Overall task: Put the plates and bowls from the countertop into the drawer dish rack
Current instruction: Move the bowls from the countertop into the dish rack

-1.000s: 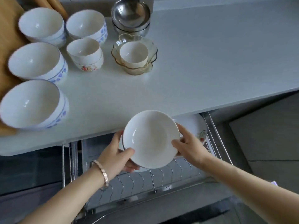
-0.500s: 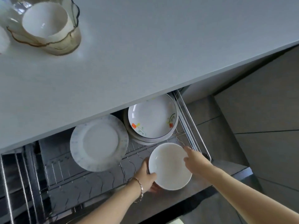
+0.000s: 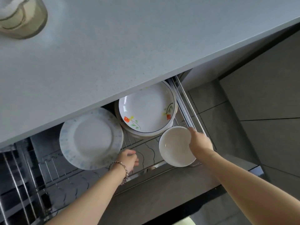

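A plain white bowl (image 3: 175,146) sits at the front right corner of the wire drawer dish rack (image 3: 142,143), and my right hand (image 3: 198,142) grips its right rim. My left hand (image 3: 129,159) hovers over the rack wires to the left of the bowl, fingers loosely apart, holding nothing. Behind the bowl lies a stack of flowered plates (image 3: 146,109). A pale blue-patterned plate (image 3: 90,138) rests in the rack further left.
The grey countertop (image 3: 129,46) overhangs the back of the drawer. A glass bowl (image 3: 21,18) stands at its top left corner. The drawer's metal side rail (image 3: 190,104) runs along the right. Tiled floor (image 3: 259,127) lies to the right.
The bowl has moved right and down into the rack's front right corner. My left hand has let go of it and pulled back to the left.
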### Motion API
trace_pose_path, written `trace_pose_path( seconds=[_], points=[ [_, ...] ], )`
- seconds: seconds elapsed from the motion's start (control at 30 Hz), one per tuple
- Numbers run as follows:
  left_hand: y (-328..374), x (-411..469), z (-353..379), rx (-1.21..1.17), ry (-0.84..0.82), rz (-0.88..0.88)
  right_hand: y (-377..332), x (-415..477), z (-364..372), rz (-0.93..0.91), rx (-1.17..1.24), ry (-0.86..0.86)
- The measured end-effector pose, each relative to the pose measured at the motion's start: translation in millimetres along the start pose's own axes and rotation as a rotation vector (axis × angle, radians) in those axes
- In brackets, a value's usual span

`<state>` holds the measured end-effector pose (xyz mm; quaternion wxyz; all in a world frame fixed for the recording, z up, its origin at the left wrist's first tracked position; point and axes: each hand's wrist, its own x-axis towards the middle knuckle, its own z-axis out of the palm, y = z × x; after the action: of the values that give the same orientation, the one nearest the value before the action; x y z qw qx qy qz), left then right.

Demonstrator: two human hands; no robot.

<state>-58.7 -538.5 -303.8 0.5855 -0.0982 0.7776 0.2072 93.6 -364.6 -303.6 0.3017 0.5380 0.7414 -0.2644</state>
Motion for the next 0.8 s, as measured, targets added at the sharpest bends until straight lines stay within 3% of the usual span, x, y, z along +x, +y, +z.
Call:
trace_pose_path(
  seconds=[0.23,0.4,0.5,0.63,0.73,0.8],
  points=[
    [-6,-8,-4,-0.052,-0.010,-0.005,-10,12,11,0.021,0.005,-0.013],
    [-5,-9,-6,-0.079,-0.020,-0.030,-7,16,27,0.281,0.257,0.026],
    [-2,-10,-9,-0.058,-0.011,-0.004,-9,10,37,0.314,0.266,0.105],
    [-3,-9,-14,-0.046,-0.014,0.020,-33,-9,47,0.102,-0.070,0.183],
    [-7,-10,-18,-0.043,-0.025,0.019,-53,-21,57,-0.163,-0.393,0.065],
    [-12,-9,-22,-0.033,-0.013,0.024,-62,-24,64,-0.133,-0.482,-0.041]
  ],
)
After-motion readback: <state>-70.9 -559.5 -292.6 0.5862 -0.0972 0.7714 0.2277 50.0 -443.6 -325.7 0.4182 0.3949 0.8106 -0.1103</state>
